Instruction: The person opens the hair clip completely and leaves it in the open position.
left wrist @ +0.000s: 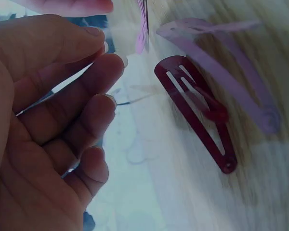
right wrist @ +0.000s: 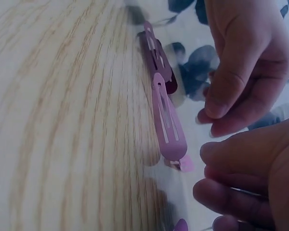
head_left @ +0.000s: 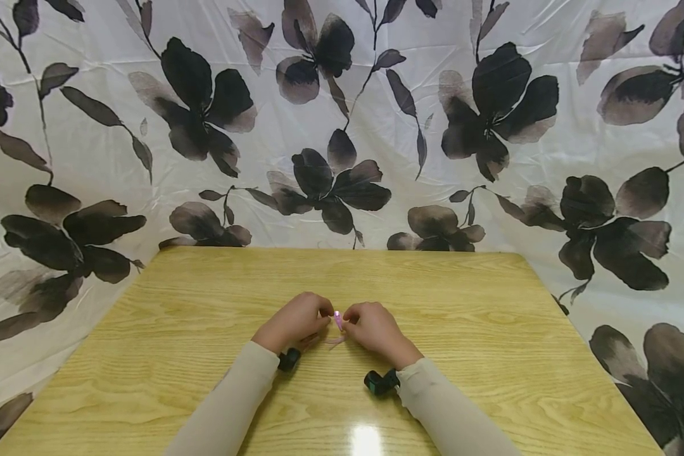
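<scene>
My left hand (head_left: 297,322) and right hand (head_left: 376,326) face each other low over the table, fingers loosely bent. Between their fingertips in the head view is a small pink hair clip (head_left: 338,320). The left wrist view has a dark red snap clip (left wrist: 189,118) and a lilac one (left wrist: 219,77), both sprung apart, beside the left fingers. A pink strip (left wrist: 142,31) appears edge-on at the top. In the right wrist view, a pink snap clip (right wrist: 175,150) lies before a mauve clip (right wrist: 151,53) and a dark red one. Neither hand shows anything between its fingers.
The glossy wooden table (head_left: 205,285) extends around both hands and reflects the surroundings. A floral cloth (head_left: 399,158) hangs behind it and along the sides. Dark wrist cameras (head_left: 380,382) sit under both wrists. A purple tip (right wrist: 181,225) shows at the right wrist view's bottom edge.
</scene>
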### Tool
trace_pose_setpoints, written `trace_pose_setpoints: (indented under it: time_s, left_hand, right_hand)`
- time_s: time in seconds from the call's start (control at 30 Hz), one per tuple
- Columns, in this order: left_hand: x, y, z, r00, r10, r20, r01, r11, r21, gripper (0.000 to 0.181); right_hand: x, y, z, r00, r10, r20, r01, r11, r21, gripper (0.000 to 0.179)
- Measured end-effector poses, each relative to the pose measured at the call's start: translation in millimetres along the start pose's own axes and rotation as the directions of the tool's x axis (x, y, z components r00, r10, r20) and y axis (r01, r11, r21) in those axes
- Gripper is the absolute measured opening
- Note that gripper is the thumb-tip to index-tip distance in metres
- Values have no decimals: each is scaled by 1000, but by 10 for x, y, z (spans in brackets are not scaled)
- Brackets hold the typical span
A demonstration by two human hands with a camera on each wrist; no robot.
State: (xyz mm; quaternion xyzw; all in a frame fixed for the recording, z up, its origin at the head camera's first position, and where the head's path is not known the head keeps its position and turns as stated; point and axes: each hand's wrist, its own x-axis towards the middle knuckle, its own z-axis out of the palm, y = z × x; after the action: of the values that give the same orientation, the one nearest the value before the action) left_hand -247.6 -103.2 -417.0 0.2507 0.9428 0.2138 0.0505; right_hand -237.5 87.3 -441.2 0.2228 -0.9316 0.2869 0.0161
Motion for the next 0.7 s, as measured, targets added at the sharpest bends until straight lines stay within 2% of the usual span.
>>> trace_pose_setpoints:
  time_s: [0.33,0.7]
  left_hand:
    - [140,-45,-28,999,-37,19,37,999,-22,15]
    - [238,-17,-18,998,-64,27,64,998,2,13]
  right_hand:
    - [46,-23,15,999,46,10,-45,998,-39,16]
    - [62,-98,36,992,127,23,-125,988,-91,19]
